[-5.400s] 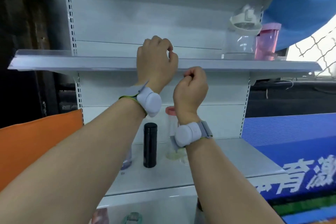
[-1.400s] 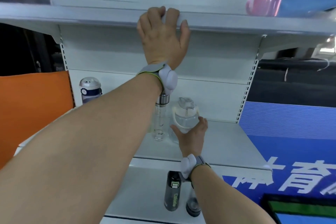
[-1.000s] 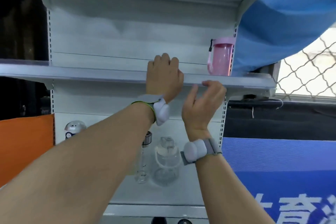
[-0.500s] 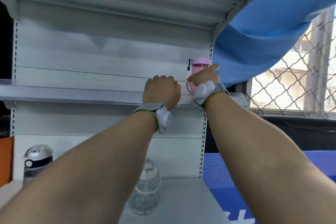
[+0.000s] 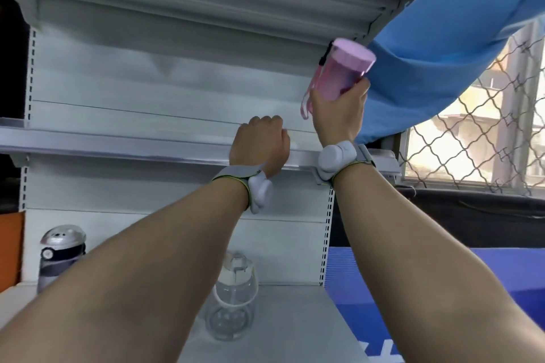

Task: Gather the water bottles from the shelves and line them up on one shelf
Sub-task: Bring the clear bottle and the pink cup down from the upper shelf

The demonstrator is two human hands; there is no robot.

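Note:
My right hand (image 5: 339, 110) grips a pink translucent bottle (image 5: 343, 71) with a pink lid and strap, held tilted in the air above the right end of the upper shelf (image 5: 118, 146). My left hand (image 5: 259, 146) curls over that shelf's front edge. On the lower shelf (image 5: 295, 324) a clear round bottle (image 5: 233, 300) with a white handle stands upright between my forearms. A grey-capped bottle (image 5: 60, 256) with a dark band stands at the far left.
A blue tarp (image 5: 460, 38) hangs at the upper right, close to the pink bottle. Wire mesh fencing (image 5: 477, 138) lies behind it. A blue printed banner (image 5: 354, 289) sits at the lower right. An orange panel (image 5: 10, 247) borders the left.
My right hand closed on the pink bottle and lifted it off the upper shelf, tilting it. My left hand stayed on the shelf edge.

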